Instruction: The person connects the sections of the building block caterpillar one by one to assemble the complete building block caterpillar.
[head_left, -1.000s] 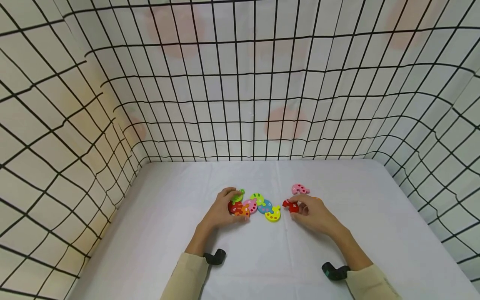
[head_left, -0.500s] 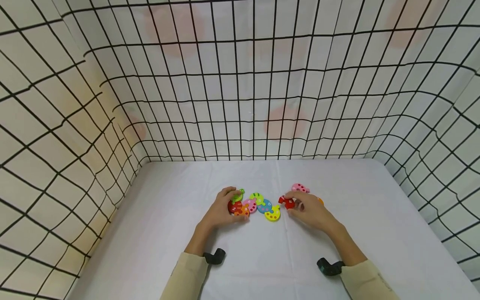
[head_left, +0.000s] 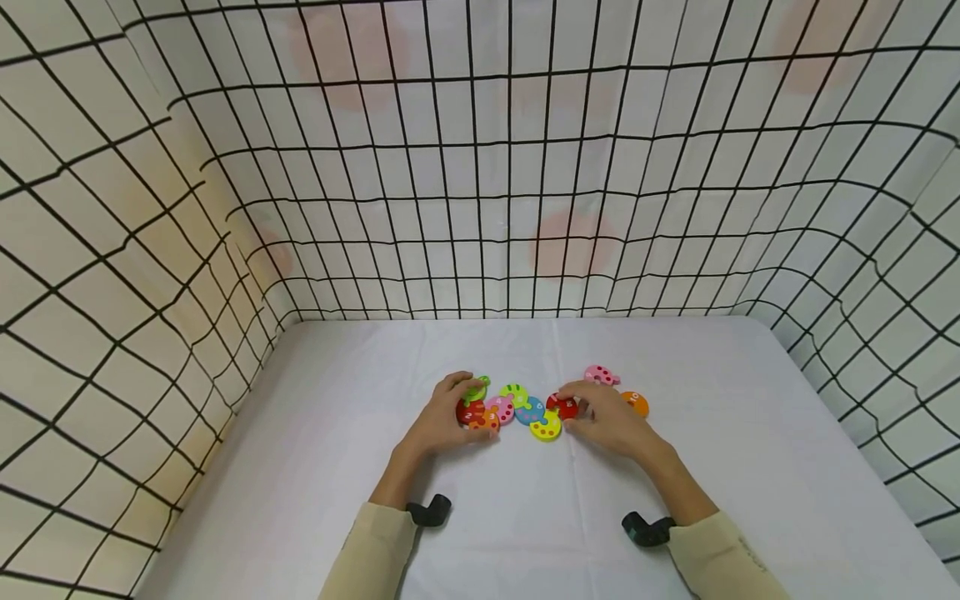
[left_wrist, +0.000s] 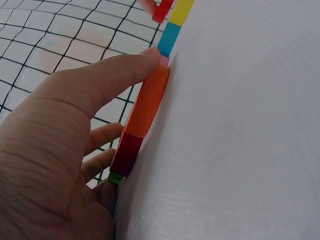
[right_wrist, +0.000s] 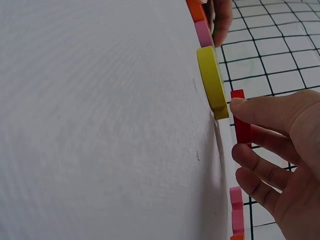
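Observation:
A winding row of joined, flat, brightly coloured puzzle pieces lies on the white table: green, red (head_left: 469,413), orange (left_wrist: 148,102), pink (head_left: 500,409), light green, blue (head_left: 529,411) and yellow (right_wrist: 212,81). My left hand (head_left: 441,419) holds the row's left end, thumb by the orange piece and fingers curved around the green one. Between thumb and fingers, my right hand (head_left: 609,417) pinches a red puzzle piece (right_wrist: 242,120). In the right wrist view it is raised above the tabletop, beside the yellow piece's end; from the head it overlaps the yellow piece's upper edge.
A loose pink piece (head_left: 601,375) lies beyond my right hand, and an orange piece (head_left: 636,404) is just right of its knuckles. White walls with black grid lines (head_left: 480,200) enclose the back and sides of the table (head_left: 345,375).
My right hand has moved left with the red piece, bringing it to the yellow piece and uncovering the loose orange one. My left hand stays in place.

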